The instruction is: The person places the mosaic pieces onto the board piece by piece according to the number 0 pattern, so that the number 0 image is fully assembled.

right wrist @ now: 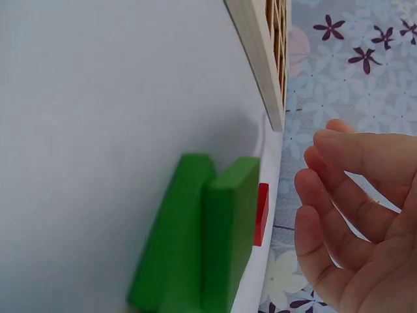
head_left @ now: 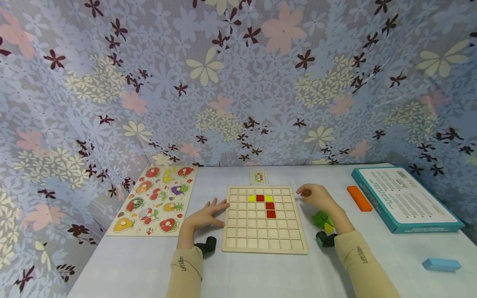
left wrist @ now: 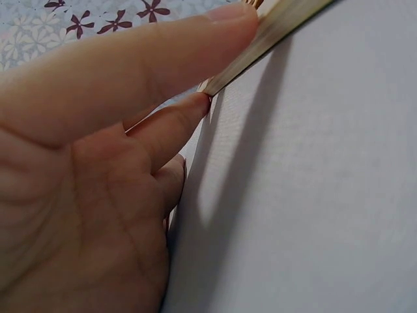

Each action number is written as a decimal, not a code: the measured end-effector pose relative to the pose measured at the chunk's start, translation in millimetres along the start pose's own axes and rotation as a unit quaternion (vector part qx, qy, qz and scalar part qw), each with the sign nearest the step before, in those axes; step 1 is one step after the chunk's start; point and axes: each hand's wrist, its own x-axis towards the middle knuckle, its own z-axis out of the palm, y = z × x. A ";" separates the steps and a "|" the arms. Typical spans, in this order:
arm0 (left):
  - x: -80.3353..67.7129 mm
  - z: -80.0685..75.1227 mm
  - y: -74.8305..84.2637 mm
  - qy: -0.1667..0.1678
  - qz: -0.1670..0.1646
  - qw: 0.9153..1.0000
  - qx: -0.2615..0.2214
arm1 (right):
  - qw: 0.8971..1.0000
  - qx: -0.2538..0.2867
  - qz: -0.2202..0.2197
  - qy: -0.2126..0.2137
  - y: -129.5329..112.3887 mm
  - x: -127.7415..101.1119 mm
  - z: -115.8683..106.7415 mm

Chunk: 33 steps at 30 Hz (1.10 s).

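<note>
hands at either side of the grid board, nothing gripped

the wooden grid board [head_left: 264, 219] lies flat on the white table [head_left: 261, 273], centred in front of the person. several cells in its upper middle are filled: two yellow pieces [head_left: 259, 198] flank a red one at the top, with two more red pieces [head_left: 270, 209] stacked below to the right.

the left hand [head_left: 208, 215] lies flat on the table with fingers spread and straight, fingertips [left wrist: 205, 104] touching the board's left edge; it grips nothing. the right hand [head_left: 314, 195] hovers just beside the board's upper right corner, fingers [right wrist: 339, 189] loosely curved and holding nothing.

green pieces [head_left: 322, 219] lie on the table under the right wrist; the right wrist view shows a small red piece [right wrist: 261, 214] just behind them.

also present: a fruit puzzle board [head_left: 154, 200] to the left, a pattern card [head_left: 258, 177] behind the grid board, an orange block [head_left: 359, 198], a teal box [head_left: 406, 198] and a blue block [head_left: 441, 265] to the right.
</note>
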 end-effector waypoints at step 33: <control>0.4 0.9 -2.3 -0.001 -0.001 1.000 -0.004 | 0.996 -0.057 0.054 -0.050 13.9 17.9 -5.9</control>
